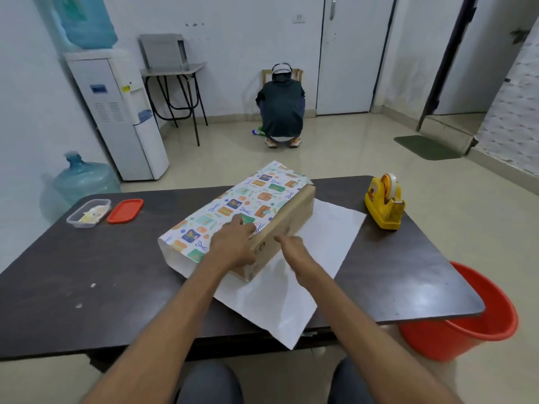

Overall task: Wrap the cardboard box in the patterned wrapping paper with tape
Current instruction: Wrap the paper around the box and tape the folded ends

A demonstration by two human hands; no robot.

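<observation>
– Hands first: what are they doing?
– Left hand [233, 248] presses flat on the patterned wrapping paper [233, 199] folded over the cardboard box [294, 217]. Right hand [295, 252] touches the box's bare side with straight fingers, gripping nothing
– Where's the box?
– Mid-frame on the bench [87, 272] (the paper's white underside spreads lower right), with the tape dispenser [385, 203] well apart at right

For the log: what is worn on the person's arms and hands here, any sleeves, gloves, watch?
Nothing visible: the left forearm and right forearm are bare to the frame edge, no sleeves; the left hand and right hand show no gloves, watch or rings.
</observation>
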